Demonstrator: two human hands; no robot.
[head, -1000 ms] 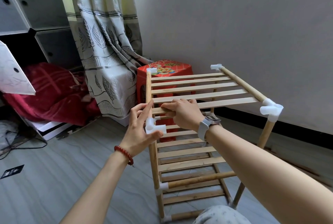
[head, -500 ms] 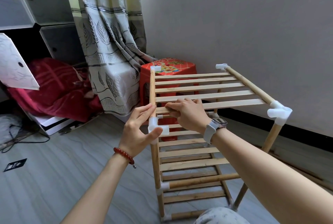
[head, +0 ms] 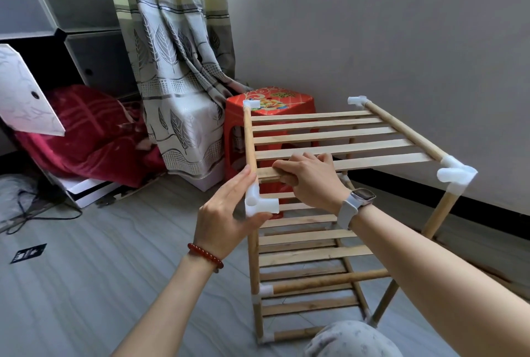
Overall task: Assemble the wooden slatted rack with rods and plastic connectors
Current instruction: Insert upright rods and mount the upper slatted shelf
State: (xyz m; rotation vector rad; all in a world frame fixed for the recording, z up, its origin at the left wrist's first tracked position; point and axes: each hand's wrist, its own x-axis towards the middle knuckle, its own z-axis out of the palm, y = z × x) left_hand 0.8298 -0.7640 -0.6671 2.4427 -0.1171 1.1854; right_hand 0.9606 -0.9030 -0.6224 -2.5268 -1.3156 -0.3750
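A: Left hand (head: pixel 226 213) pinches the white plastic corner connector (head: pixel 259 204) at the near-left top corner of the pale wooden slatted rack (head: pixel 315 242): thumb under the connector, straight fingers (head: pixel 239 183) laid against the round wooden side rod (head: pixel 249 138) just above it. Right hand (head: pixel 311 178) grips the nearest flat wooden slat (head: pixel 372 162) of the top tier, fingers curled over it.

B: Location of rack?

A: Standing on the grey wood-pattern floor (head: pixel 100 285), near the plain grey wall (head: pixel 372 26), directly ahead of the person. Lower tiers are visible beneath the top one.

B: Reason for that hold?

A: Judgement: the right hand steadies the top panel while the left seats or aligns the connector on the upright rod below it. The connector's open socket points right and holds no rod, so a front crossbar seems not yet fitted here. The same goes for the white plastic connector (head: pixel 456 174) at the near-right corner.

B: Surroundings?

A: Red plastic stool (head: pixel 272 101) behind the rack, leaf-print grey curtain (head: pixel 177 69) to its left, red blanket (head: pixel 91 127) in an open cabinet beyond.

B: Unclear items?

A: Whether the connector is fully seated on the upright: the thumb covers that joint. Rear legs are largely hidden by slats. The rack's foot is cut off by a patterned knee (head: pixel 352 339) at the bottom edge.
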